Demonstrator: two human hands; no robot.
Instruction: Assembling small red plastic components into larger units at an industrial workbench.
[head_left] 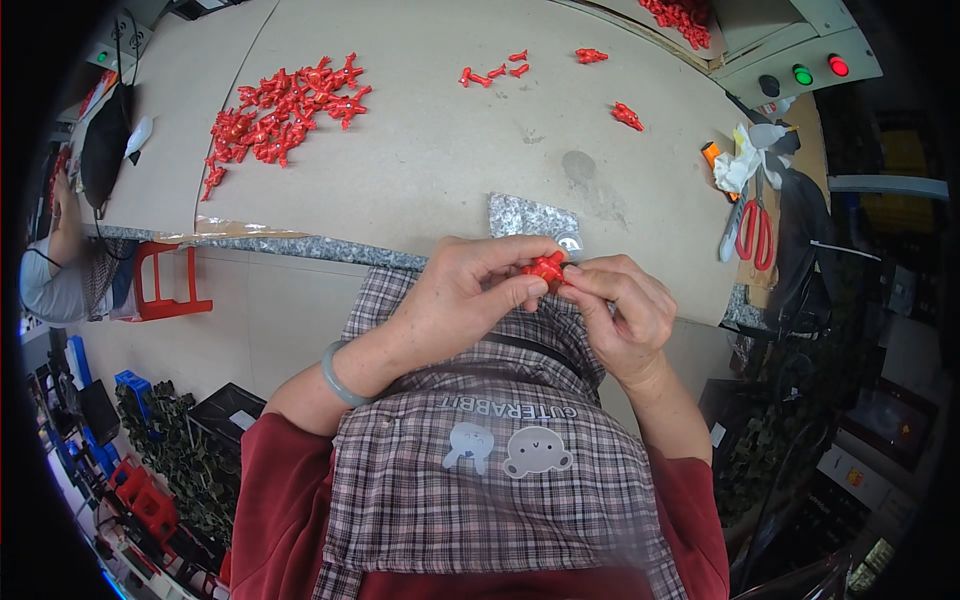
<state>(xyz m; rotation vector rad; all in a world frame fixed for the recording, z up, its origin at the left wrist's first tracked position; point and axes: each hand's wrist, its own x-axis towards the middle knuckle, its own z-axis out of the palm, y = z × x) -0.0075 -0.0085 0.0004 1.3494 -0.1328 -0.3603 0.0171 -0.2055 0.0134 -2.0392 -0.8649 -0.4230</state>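
We had one small red piece point(546, 268) up between both hands, at the near edge of the worktop point(420, 160), in front of the checked apron point(490, 430). Left hand point(465, 288): thumb and index nearly closed, pinching the piece from its left side. Right hand point(632, 308): thumb and fingertips drawn together at its right end, other fingers curled in. Couldn't tell whether the right fingertips also gripped a separate part; they covered that end.

Handling, our read: light, stiff, probably moulded plastic. Surface looked glossy, so likely a bit slippery under dry fingertips. Thin stubs stuck out of the body; we judged those the fragile bits, easy to bend or snap if levered. Best hold: thumb and index across the thick middle, second hand close to the root of a stub, not its tip. Small enough that fingers hid most of it, so a light pinch seemed enough.

Around it: a heap of similar red pieces point(285, 110) at far left, some smaller red parts point(493, 74) beyond the hands, two single pieces further right. A speckled grey patch point(520, 213) lay just beyond the hands. Red-handled scissors point(757, 235) and a crumpled white tissue point(738, 165) sat at the right end.
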